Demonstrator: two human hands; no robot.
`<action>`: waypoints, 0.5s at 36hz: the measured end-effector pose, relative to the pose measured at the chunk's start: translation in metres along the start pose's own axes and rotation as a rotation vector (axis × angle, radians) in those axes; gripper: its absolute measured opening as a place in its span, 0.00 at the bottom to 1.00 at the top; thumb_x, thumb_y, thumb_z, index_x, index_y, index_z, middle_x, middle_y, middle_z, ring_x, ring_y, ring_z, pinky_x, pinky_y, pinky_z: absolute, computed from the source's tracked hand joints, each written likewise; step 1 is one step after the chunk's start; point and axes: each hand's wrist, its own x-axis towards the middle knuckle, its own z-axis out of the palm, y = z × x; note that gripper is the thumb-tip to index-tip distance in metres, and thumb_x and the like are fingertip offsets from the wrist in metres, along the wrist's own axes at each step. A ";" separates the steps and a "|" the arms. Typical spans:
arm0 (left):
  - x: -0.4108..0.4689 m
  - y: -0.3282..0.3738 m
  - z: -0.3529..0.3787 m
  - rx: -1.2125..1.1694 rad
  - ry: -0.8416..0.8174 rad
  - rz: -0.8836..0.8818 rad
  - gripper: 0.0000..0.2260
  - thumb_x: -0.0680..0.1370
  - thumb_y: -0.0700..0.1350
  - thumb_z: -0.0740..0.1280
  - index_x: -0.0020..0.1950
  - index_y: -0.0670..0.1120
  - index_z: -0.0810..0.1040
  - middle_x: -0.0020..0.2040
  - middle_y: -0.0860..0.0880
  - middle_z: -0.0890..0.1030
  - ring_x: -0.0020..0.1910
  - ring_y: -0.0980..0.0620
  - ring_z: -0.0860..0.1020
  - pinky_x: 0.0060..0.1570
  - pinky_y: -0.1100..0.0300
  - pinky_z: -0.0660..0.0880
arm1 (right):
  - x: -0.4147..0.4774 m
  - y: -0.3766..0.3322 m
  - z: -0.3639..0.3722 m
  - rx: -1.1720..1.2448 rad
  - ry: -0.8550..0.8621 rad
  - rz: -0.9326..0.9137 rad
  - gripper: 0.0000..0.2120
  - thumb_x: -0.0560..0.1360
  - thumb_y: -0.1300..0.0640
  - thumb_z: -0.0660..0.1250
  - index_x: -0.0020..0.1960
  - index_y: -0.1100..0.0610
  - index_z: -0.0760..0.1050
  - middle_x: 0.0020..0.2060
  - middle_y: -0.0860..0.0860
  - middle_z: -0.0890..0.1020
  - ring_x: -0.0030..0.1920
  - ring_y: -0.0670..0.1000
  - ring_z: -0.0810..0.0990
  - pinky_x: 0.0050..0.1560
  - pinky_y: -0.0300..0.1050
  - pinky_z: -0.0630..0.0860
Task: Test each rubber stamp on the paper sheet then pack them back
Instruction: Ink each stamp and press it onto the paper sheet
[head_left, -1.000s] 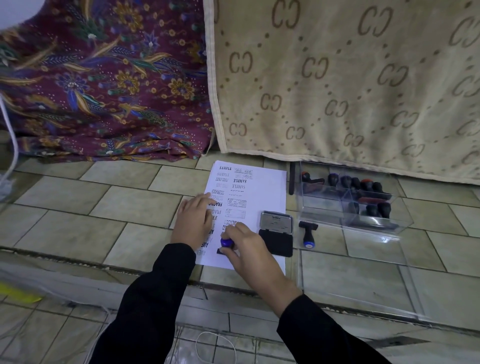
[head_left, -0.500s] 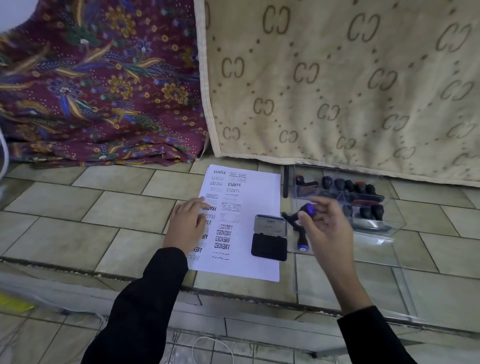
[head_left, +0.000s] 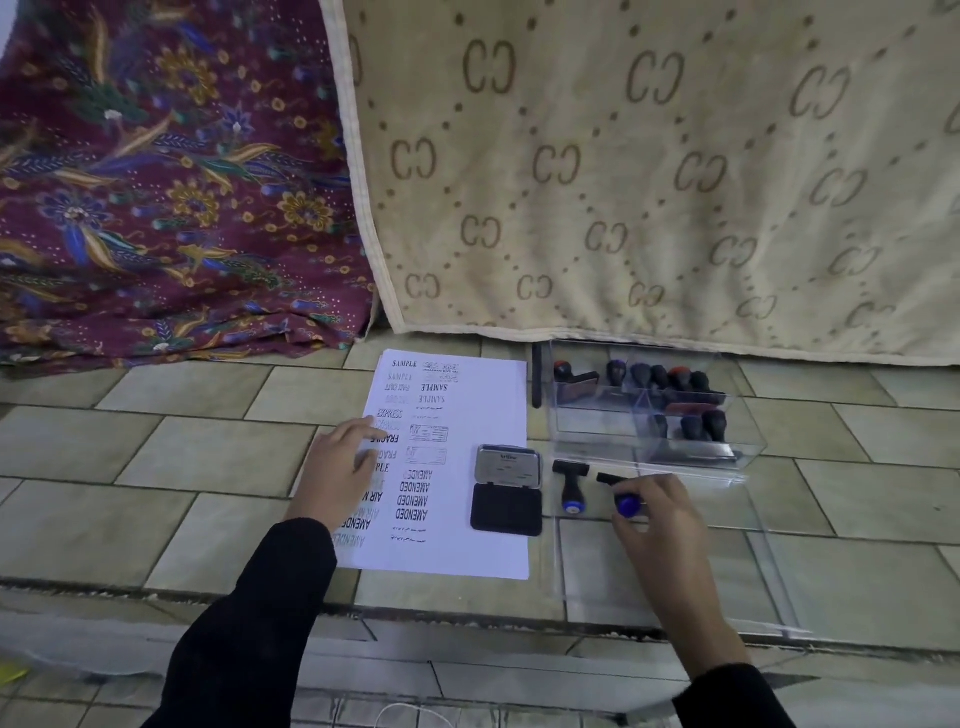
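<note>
A person's left hand (head_left: 337, 467) is lying flat, fingers straight, on the left edge of the paper sheet (head_left: 467, 415), and an open ink pad (head_left: 506, 491) is sitting at the sheet's right edge. The right hand (head_left: 660, 519) is pinching the blue knob of a rubber stamp (head_left: 626, 503) with curled fingers, just right of a second stamp (head_left: 571, 486) lying on the clear lid (head_left: 649, 587). Behind them, a clear box (head_left: 592, 423) of stamps is standing against a hanging beige blanket (head_left: 623, 182), with the tiled floor (head_left: 156, 467) stretching out on both sides.
</note>
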 end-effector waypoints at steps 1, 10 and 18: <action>0.000 0.000 -0.001 -0.016 -0.004 0.000 0.12 0.77 0.35 0.62 0.57 0.47 0.79 0.66 0.48 0.74 0.62 0.48 0.72 0.66 0.52 0.66 | 0.000 0.000 0.002 0.005 -0.010 -0.002 0.12 0.66 0.70 0.74 0.48 0.60 0.80 0.44 0.51 0.75 0.40 0.48 0.76 0.42 0.23 0.67; 0.002 0.000 -0.001 -0.069 0.013 -0.029 0.12 0.76 0.35 0.64 0.53 0.49 0.81 0.63 0.50 0.76 0.61 0.52 0.73 0.64 0.58 0.64 | 0.001 0.007 0.014 -0.066 -0.110 -0.020 0.12 0.70 0.66 0.72 0.53 0.59 0.80 0.47 0.46 0.72 0.42 0.45 0.75 0.46 0.24 0.66; 0.010 0.015 0.002 -0.021 0.054 -0.131 0.11 0.74 0.35 0.66 0.46 0.51 0.79 0.57 0.50 0.76 0.56 0.49 0.75 0.57 0.60 0.66 | 0.003 0.004 0.009 -0.020 -0.103 -0.017 0.13 0.71 0.64 0.72 0.55 0.58 0.80 0.49 0.50 0.75 0.44 0.45 0.75 0.47 0.32 0.71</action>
